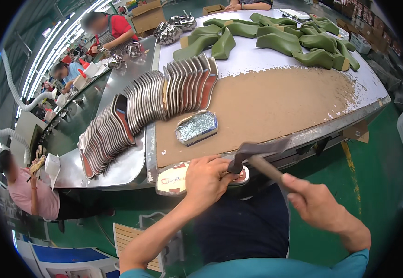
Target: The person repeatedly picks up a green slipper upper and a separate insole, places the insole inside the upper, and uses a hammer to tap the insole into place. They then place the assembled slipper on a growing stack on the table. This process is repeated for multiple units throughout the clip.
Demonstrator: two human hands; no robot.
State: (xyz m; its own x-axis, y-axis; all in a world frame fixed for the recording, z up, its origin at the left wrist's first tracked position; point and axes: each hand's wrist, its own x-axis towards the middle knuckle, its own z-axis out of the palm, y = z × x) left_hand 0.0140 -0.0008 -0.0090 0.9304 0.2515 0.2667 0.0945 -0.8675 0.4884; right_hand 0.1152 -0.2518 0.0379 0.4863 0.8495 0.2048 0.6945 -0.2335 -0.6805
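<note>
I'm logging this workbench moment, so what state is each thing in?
left hand: pressed on the insole, steadying it
right hand: gripping the hammer handle
hammer: raised, head over the insole
insole: lying flat at the bench edge
tray of nails: open, full
stack of insoles: fanned on edge
green shoe lasts: heaped

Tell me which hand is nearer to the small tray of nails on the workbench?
Left. The left hand rests on the insole piece at the bench edge, just below the tray of nails. The right hand grips the hammer handle lower and farther right.
</note>
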